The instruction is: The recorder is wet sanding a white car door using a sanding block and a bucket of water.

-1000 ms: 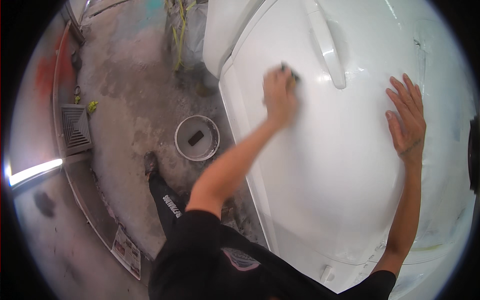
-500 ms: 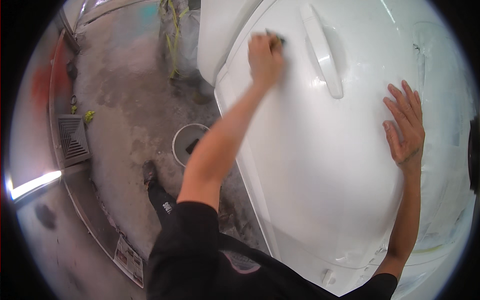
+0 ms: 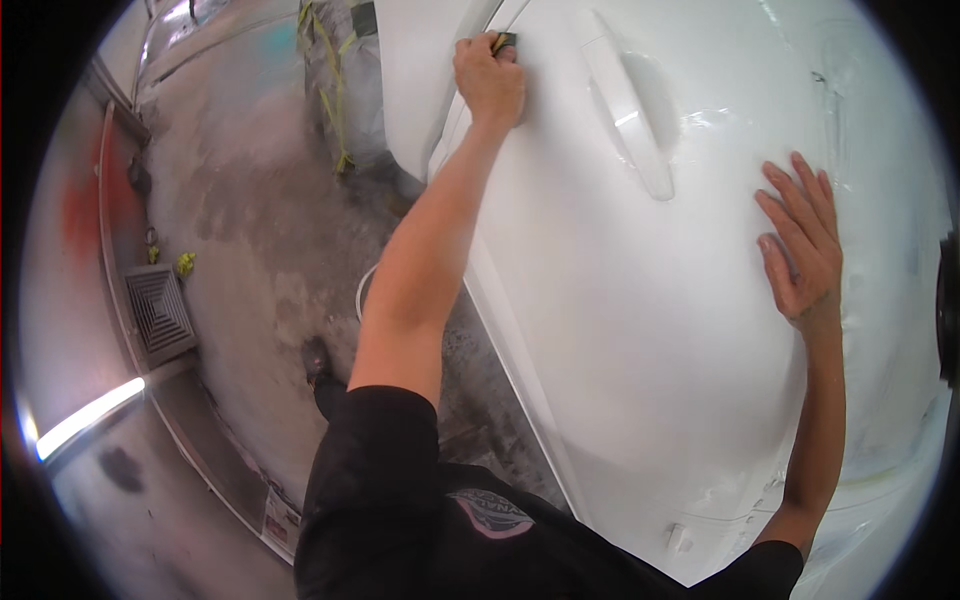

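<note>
A white car door (image 3: 620,340) fills the middle and right of the head view, its surface glossy and wet-looking in places. At the door's far left edge my left hand (image 3: 490,85) is closed round a small black-and-yellow pad (image 3: 507,42), pressing it against the panel. Most of the pad is hidden by my fingers. To the right of that hand is the white door handle (image 3: 630,110). My right hand (image 3: 808,240) lies flat on the white bodywork further right, fingers spread, holding nothing.
A white bucket (image 3: 364,292) stands on the stained concrete floor, mostly behind my left arm. Plastic sheeting with yellow tape (image 3: 340,90) hangs by the car at the far left. Along the left wall are a square vent grille (image 3: 160,310) and a bright light strip (image 3: 92,418).
My left hand has slid the pad left and farther away, to the door's edge. My right hand stays flat on the panel. The view has shifted slightly, and my arm now covers most of the bucket.
</note>
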`<move>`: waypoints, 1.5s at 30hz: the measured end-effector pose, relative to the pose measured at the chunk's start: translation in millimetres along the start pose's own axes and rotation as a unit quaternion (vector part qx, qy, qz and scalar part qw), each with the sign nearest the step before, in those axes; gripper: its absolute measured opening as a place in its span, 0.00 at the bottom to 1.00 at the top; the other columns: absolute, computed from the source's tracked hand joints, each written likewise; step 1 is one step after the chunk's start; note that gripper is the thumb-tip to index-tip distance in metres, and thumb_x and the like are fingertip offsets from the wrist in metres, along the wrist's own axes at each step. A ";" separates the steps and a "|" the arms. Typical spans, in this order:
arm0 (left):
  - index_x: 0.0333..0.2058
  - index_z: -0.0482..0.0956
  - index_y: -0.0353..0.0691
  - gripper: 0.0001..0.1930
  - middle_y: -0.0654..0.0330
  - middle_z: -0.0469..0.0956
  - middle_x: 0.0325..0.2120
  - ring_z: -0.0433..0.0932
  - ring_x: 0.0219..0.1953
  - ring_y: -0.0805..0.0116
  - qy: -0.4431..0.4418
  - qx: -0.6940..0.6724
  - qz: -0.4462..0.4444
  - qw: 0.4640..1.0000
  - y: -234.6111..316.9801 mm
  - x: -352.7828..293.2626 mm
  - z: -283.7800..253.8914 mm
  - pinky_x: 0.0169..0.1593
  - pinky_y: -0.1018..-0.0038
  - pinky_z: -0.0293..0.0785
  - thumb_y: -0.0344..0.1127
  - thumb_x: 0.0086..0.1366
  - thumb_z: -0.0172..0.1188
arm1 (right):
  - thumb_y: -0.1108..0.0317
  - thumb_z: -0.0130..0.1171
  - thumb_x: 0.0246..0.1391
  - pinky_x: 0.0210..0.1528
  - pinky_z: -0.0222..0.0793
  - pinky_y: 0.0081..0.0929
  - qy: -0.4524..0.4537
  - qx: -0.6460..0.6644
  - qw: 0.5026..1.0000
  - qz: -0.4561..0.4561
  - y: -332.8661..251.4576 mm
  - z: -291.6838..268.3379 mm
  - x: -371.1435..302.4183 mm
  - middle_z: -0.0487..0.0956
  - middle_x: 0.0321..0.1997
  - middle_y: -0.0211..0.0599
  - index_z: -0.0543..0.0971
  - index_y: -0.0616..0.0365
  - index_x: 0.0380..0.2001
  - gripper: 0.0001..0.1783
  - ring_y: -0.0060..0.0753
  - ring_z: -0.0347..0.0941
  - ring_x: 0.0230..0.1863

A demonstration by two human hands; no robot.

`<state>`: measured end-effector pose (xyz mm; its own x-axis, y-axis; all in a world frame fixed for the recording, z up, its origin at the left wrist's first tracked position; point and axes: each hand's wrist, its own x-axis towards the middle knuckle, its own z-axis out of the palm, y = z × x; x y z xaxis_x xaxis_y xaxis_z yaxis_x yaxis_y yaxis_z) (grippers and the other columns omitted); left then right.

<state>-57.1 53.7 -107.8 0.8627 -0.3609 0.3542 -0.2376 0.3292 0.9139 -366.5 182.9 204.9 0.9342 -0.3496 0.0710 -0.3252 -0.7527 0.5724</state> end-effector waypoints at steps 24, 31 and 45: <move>0.61 0.81 0.27 0.23 0.58 0.84 0.39 0.79 0.39 0.71 -0.393 -0.080 -0.439 0.804 -26.4 -127.7 -297.2 0.45 0.73 0.78 0.37 0.73 0.66 | 0.65 0.65 0.65 0.55 0.79 0.36 0.002 0.673 0.534 0.512 -410.5 168.6 80.3 0.85 0.54 0.60 0.67 0.69 0.74 0.38 0.56 0.86 0.50; 0.63 0.79 0.28 0.23 0.59 0.85 0.39 0.80 0.38 0.74 -0.440 0.030 -0.363 0.821 -62.7 -126.3 -346.2 0.45 0.73 0.79 0.34 0.74 0.66 | 0.67 0.63 0.64 0.60 0.76 0.32 -0.041 0.691 0.495 0.526 -460.3 160.8 100.5 0.84 0.58 0.61 0.67 0.68 0.75 0.38 0.40 0.84 0.58; 0.69 0.66 0.29 0.32 0.45 0.75 0.64 0.79 0.61 0.61 -0.504 0.037 -0.416 0.756 -37.5 -234.0 -356.9 0.64 0.65 0.77 0.36 0.74 0.68 | 0.73 0.51 0.65 0.57 0.74 0.25 0.137 0.848 0.097 0.503 -514.9 203.6 -38.5 0.83 0.57 0.36 0.74 0.70 0.71 0.31 0.24 0.79 0.53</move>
<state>-90.7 437.2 -295.6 -0.0420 -0.9102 -0.4120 0.1440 -0.4136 0.8990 -264.9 470.4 -258.9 0.1973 -0.8693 -0.4533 0.3883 0.4938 -0.7780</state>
